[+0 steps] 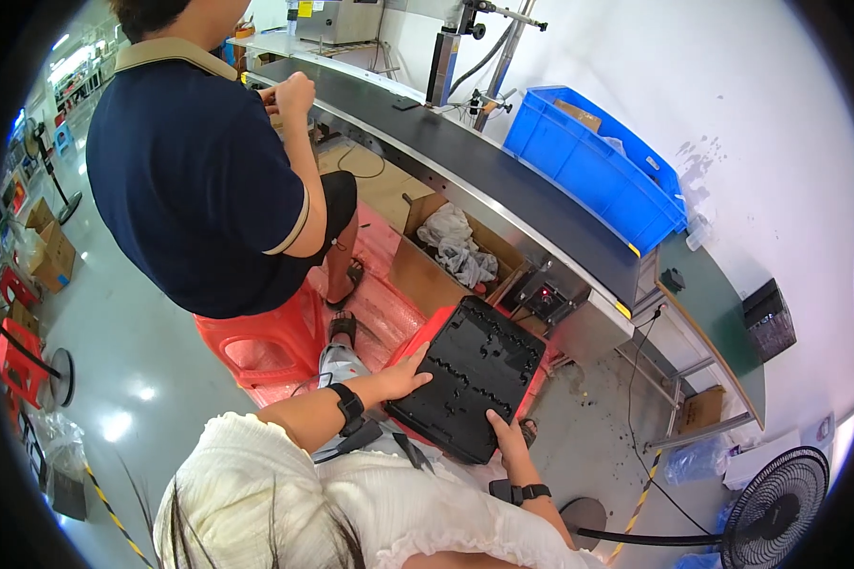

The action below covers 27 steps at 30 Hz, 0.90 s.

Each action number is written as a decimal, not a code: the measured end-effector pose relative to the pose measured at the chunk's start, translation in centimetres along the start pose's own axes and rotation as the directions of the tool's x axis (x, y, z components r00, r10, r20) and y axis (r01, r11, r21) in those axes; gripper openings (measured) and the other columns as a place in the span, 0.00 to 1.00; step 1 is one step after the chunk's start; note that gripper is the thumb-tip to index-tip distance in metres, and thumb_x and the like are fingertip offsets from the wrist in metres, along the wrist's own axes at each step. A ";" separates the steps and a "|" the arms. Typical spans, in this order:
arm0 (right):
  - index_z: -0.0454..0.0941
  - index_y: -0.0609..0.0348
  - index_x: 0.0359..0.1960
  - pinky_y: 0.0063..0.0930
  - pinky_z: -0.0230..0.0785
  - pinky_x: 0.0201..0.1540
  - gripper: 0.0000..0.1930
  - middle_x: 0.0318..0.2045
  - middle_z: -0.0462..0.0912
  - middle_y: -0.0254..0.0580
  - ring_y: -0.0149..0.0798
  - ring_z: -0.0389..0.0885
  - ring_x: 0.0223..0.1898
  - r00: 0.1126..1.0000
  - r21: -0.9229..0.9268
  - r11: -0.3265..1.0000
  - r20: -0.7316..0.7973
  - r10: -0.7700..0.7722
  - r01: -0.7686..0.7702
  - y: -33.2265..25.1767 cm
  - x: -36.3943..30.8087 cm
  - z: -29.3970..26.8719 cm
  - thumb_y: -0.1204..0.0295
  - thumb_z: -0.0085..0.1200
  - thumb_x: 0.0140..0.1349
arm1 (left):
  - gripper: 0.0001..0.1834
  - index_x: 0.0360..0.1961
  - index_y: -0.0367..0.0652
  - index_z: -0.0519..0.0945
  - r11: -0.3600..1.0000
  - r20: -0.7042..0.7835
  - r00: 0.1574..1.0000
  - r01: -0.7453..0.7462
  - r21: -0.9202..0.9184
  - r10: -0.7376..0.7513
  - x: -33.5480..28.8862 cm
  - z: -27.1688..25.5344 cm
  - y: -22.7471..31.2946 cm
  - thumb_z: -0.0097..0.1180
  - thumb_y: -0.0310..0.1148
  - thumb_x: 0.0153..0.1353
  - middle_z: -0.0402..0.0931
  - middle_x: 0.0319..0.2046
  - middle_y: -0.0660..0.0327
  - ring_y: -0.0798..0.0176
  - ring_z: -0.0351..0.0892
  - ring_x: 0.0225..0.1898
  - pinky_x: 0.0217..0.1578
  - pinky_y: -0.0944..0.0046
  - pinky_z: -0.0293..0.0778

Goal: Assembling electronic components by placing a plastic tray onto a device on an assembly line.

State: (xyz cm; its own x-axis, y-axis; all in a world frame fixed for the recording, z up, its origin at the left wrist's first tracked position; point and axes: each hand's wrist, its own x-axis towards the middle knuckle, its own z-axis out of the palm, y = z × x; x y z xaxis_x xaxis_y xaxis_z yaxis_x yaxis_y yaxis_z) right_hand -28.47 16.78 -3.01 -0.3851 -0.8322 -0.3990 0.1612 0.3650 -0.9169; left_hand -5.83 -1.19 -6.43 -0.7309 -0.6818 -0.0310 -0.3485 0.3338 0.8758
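A black moulded plastic tray [479, 356] with rows of small shaped hollows lies tilted in front of my lap. My left hand [403, 376] grips its left edge, fingers resting along the rim. At the near right edge my right hand [510, 438] holds it with the thumb on top; the other fingers are hidden beneath. A red surface [419, 339] shows under the tray's left side, perhaps a stool; most of it is covered. Black bands circle both my wrists.
A conveyor [503, 171] with a dark belt runs across the front, bearing a blue crate [593, 161]. Left of me, a co-worker in a dark shirt [190, 180] sits on a red stool [266, 337]. An open carton [455, 247] sits under the conveyor; a fan [773, 512] stands at right.
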 end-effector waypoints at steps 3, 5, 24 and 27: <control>0.59 0.65 0.63 0.28 0.54 0.62 0.35 0.59 0.68 0.43 0.38 0.65 0.60 1.000 -0.017 1.000 -0.004 -0.020 0.019 -0.1 -0.1 -0.1 0.59 0.58 0.58 | 0.41 0.69 0.40 0.40 1.000 0.011 1.000 0.013 -0.004 -0.013 0.2 -0.2 0.6 0.48 0.41 0.64 0.57 0.60 0.34 0.40 0.57 0.63 0.62 0.56 0.55; 0.59 0.66 0.63 0.28 0.54 0.62 0.36 0.59 0.68 0.44 0.38 0.65 0.60 1.000 -0.009 1.000 0.000 -0.030 0.030 -0.4 -0.2 0.0 0.59 0.57 0.58 | 0.41 0.69 0.39 0.40 1.000 0.012 1.000 0.026 -0.009 -0.026 -0.1 -0.4 1.7 0.48 0.40 0.64 0.57 0.60 0.34 0.41 0.58 0.63 0.62 0.56 0.55; 0.57 0.73 0.62 0.27 0.58 0.60 0.35 0.57 0.69 0.49 0.41 0.69 0.57 0.998 -0.036 0.999 -0.067 0.003 -0.005 -1.6 -1.1 0.6 0.64 0.58 0.58 | 0.40 0.68 0.35 0.40 0.997 0.018 0.997 0.073 -0.020 -0.073 -0.7 -1.0 3.2 0.48 0.38 0.63 0.55 0.62 0.34 0.42 0.57 0.64 0.62 0.59 0.54; 0.58 0.73 0.61 0.27 0.58 0.61 0.36 0.57 0.69 0.49 0.41 0.68 0.57 0.998 -0.039 0.999 -0.066 0.017 -0.020 -1.7 -1.2 0.6 0.63 0.59 0.57 | 0.40 0.68 0.36 0.40 0.999 -0.009 0.999 0.039 0.004 -0.039 -0.5 -0.6 2.3 0.48 0.38 0.64 0.56 0.61 0.34 0.41 0.58 0.63 0.62 0.58 0.55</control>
State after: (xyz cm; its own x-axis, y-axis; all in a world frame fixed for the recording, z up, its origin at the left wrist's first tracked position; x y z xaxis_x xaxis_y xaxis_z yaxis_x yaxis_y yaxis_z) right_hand -27.72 16.89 -1.00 -0.4415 -0.7963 -0.4135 0.1334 0.3975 -0.9079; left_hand -5.89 -0.44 -4.07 -0.7115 -0.7001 -0.0607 -0.3790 0.3096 0.8721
